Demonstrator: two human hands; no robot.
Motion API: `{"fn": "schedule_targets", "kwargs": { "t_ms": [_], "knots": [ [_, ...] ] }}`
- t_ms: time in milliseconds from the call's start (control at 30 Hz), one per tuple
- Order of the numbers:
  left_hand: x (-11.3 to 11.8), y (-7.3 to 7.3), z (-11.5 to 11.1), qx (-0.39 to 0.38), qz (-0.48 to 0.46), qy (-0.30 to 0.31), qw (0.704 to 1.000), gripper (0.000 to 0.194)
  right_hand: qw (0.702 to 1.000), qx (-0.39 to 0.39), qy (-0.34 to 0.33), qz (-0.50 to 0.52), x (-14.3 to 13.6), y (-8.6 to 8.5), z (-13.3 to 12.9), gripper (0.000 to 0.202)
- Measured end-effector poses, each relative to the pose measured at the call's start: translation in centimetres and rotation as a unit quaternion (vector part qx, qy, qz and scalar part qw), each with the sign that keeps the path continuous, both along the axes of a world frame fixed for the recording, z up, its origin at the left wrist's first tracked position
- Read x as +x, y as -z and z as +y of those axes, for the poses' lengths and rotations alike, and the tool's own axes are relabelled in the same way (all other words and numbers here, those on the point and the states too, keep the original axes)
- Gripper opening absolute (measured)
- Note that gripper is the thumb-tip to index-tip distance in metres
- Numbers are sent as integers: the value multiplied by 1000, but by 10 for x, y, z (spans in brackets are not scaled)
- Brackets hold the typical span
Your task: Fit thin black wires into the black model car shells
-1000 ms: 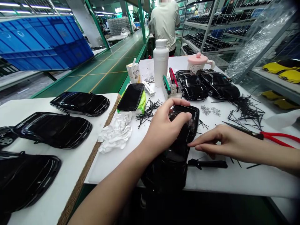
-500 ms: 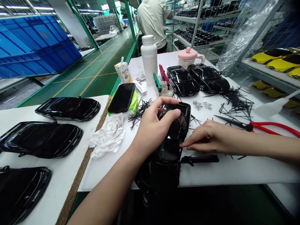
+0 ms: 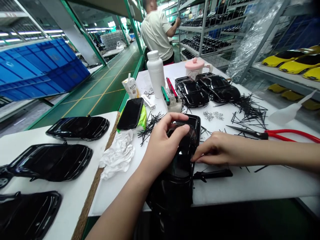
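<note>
The single head-worn camera looks forward and down, close above the left hand (image 3: 163, 143) and right hand (image 3: 212, 150) at mid-frame, facing along the green conveyor (image 3: 106, 85) that recedes toward the upper centre.

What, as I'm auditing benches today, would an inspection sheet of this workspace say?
Surface: white table, strewn with thin black strips and small silvery pieces.
Job's things: black car at the table's front edge; other cars to the left and beyond.
Clutter: phone, crumpled tissue, bottle, mug, red-handled tool.
Hands: left hand over the car; right hand with fingers at its side.
Cables: nothing seen.
Surroundings: blue crates, green conveyor, person, yellow cars on a rack.
</note>
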State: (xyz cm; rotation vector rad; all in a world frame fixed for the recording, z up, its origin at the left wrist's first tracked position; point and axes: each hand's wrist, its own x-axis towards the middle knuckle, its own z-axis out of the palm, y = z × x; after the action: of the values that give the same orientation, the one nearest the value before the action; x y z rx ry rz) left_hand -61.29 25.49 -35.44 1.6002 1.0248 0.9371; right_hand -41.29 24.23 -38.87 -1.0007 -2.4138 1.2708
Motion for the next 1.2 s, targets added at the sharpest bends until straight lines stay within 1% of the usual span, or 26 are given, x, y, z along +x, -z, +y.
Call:
{"fn": "schedule_targets", "kwargs": {
  "t_ms": [67, 133, 200, 233, 300, 367, 467, 567, 667, 700, 833, 933, 1000, 1033, 1100, 1133, 1167, 1200],
  "knots": [
    [0, -1, -2, 21, 33, 24, 999, 10, 997, -74, 13, 6, 0, -2, 2, 28],
    [0, -1, -4, 60, 74, 56, 994, 8, 982, -183, 31, 27, 2, -3, 5, 26],
    [0, -1, -6, 105, 122, 90, 983, 15, 957, -279, 45, 61, 6, -5, 6, 24],
    [0, -1, -7, 127, 142, 105, 976, 21, 945, -311, 51, 82, 9, -6, 6, 23],
    [0, -1, -9, 160, 169, 137, 963, 29, 926, -351, 66, 122, 15, -8, 6, 21],
    [-1, -2, -11, 173, 181, 169, 953, 30, 909, -378, 83, 156, 21, -9, 4, 20],
    [-2, -4, -12, 161, 185, 200, 949, 27, 889, -401, 106, 195, 28, -7, 3, 18],
    [-3, -5, -11, 144, 180, 208, 951, 20, 879, -413, 110, 211, 31, -3, 2, 18],
    [-4, -4, -11, 136, 190, 197, 952, 10, 873, -422, 111, 218, 32, 0, 1, 19],
    [-4, -4, -11, 131, 195, 191, 953, 11, 872, -422, 112, 220, 31, 0, 1, 19],
    [-3, -4, -11, 97, 189, 184, 960, 28, 873, -419, 118, 219, 28, 2, 0, 22],
    [-3, -3, -11, 97, 188, 185, 960, 33, 885, -394, 134, 210, 25, 0, -2, 25],
    [-2, -3, -11, 103, 191, 183, 959, 34, 913, -337, 143, 179, 30, -4, -7, 31],
    [-1, -3, -11, 105, 192, 180, 959, 34, 935, -284, 151, 148, 35, -7, -10, 35],
    [0, -3, -10, 107, 193, 170, 961, 33, 974, -126, 180, 58, 54, -14, -19, 38],
    [0, -2, -9, 107, 194, 166, 961, 33, 979, -34, 200, 2, 66, -17, -25, 37],
    [0, -2, -9, 108, 194, 164, 961, 32, 972, 53, 222, -55, 80, -18, -31, 36],
    [0, -1, -8, 108, 192, 164, 961, 31, 957, 119, 242, -110, 94, -18, -38, 35]
  ]
}}
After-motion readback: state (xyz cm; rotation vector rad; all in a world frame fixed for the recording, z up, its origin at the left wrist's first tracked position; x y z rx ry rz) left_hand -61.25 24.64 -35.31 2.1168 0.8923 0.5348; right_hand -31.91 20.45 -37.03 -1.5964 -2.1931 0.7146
